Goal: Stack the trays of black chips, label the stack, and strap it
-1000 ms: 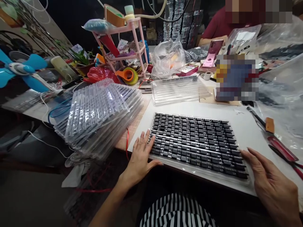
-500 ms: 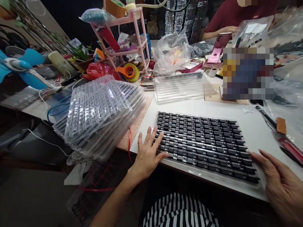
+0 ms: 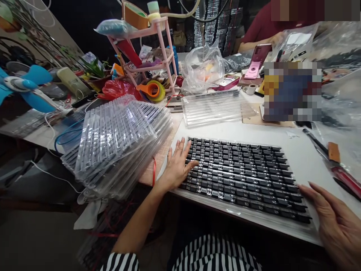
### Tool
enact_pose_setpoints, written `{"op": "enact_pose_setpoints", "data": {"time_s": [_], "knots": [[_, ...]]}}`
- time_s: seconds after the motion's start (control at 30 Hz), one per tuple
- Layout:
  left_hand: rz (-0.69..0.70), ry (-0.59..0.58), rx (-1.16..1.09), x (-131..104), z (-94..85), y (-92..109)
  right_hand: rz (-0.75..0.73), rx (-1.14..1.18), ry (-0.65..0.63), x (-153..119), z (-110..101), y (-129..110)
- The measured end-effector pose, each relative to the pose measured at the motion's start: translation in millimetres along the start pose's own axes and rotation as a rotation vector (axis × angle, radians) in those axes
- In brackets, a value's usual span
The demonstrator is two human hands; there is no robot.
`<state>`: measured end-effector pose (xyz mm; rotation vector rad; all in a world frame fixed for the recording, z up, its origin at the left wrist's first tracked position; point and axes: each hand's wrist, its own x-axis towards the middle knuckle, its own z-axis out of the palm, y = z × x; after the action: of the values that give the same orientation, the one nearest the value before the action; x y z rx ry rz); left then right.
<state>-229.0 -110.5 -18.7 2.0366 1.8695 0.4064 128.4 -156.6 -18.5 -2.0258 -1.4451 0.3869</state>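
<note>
Rows of black circuit strips (image 3: 239,169) lie in a clear ribbed tray (image 3: 225,205) on the white work surface (image 3: 303,162). Spread fingers of my left hand (image 3: 177,165) rest on the left end of the strips, the thumb lying over them. At the tray's right edge is my right hand (image 3: 329,210), its fingers extended and slightly apart, the fingertips close to or touching the strip ends. Neither hand grips anything. Behind the strips sits another clear ribbed tray (image 3: 211,109) with a dark strip along its far side.
Clear ribbed trays (image 3: 118,131) are stacked at the left, near a blue fan (image 3: 25,84). A pink rack (image 3: 166,52) stands behind. Tools (image 3: 342,173) lie at the right, below plastic bags. A person (image 3: 262,28) in a dark red top is across the table.
My left hand has moved up along the left end of the strips, toward the far corner. My right hand stays at the right edge. The view has shifted slightly.
</note>
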Motion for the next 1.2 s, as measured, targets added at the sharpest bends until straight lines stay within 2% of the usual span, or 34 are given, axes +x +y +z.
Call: {"op": "enact_pose_setpoints", "data": {"time_s": [0.1,0.2,0.3,0.4,0.53,0.63,0.73,0.9,1.0,1.2], "knots": [[-0.038,-0.049,-0.065,21,3.4,-8,0.061,0.094,0.01,0,2,-2],[0.01,-0.079,-0.1,34,9.2,-13,-0.006,0.151,-0.002,1,5,0],[0.035,-0.044,-0.147,34,11.6,-17,-0.061,0.189,-0.002,2,7,6],[-0.026,-0.038,-0.291,18,9.2,-16,-0.103,0.193,-0.002,3,8,13],[-0.146,-0.011,-0.514,-24,6.6,-12,-0.182,0.173,-0.018,3,10,18],[-0.172,0.051,-0.634,-52,9.5,-13,-0.242,0.169,-0.013,4,10,17],[-0.145,0.065,-0.695,-59,14.4,-18,-0.329,0.176,-0.039,6,8,15],[-0.092,0.074,-0.602,-44,19.3,-24,-0.431,0.166,-0.109,10,7,16],[-0.053,0.102,-0.411,-43,20.8,-23,-0.402,0.202,-0.094,11,9,18],[0.108,0.147,-0.048,-57,25.4,-20,-0.297,0.269,-0.042,7,10,23]]}}
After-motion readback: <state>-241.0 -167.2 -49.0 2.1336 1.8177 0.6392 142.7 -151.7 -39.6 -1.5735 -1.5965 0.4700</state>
